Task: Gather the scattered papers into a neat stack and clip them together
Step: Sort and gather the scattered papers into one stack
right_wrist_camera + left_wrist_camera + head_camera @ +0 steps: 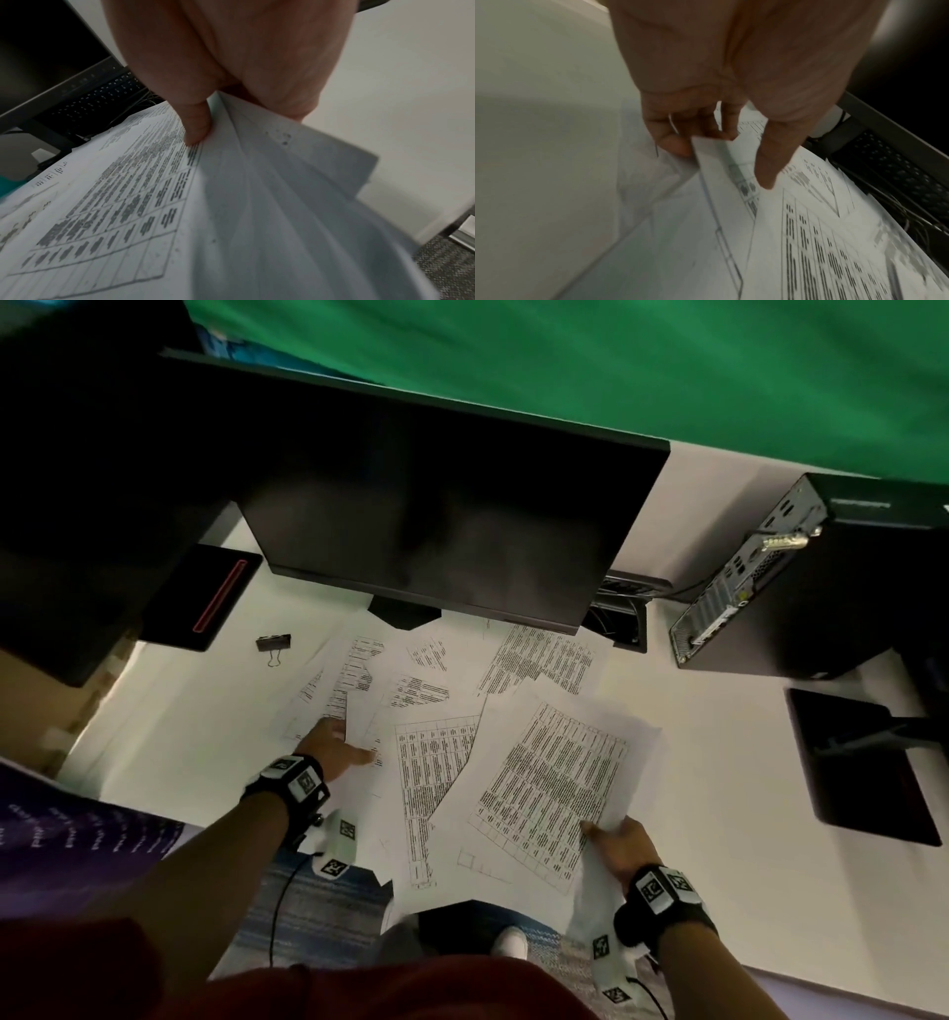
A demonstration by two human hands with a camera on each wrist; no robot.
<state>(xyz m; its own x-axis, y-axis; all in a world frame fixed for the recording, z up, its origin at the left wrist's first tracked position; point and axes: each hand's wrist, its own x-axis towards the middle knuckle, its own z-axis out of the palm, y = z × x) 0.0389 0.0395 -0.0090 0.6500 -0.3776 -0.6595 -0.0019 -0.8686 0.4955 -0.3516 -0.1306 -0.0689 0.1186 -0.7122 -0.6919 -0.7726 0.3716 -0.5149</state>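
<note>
The right hand point(619, 845) pinches a few gathered papers point(554, 778) near the monitor point(436, 505); the left hand point(334, 744) pinches another sheet's point(721, 162) corner. Slide it under squarely; the binder clip point(273, 643) waits left of the monitor's foot.

No text can be read anywhere. The papers point(554, 788) carry printed tables, too blurred to make out. Wristband markers point(662, 888) at five o'clock show only black-and-white patterns.

I see a black band point(289, 780) with white square-coded tags on my left wrist, and a matching band point(662, 896) on my right. White tagged camera housings hang beneath both, each trailing a thin black cable. My top point(359, 988) is dark red.
</note>
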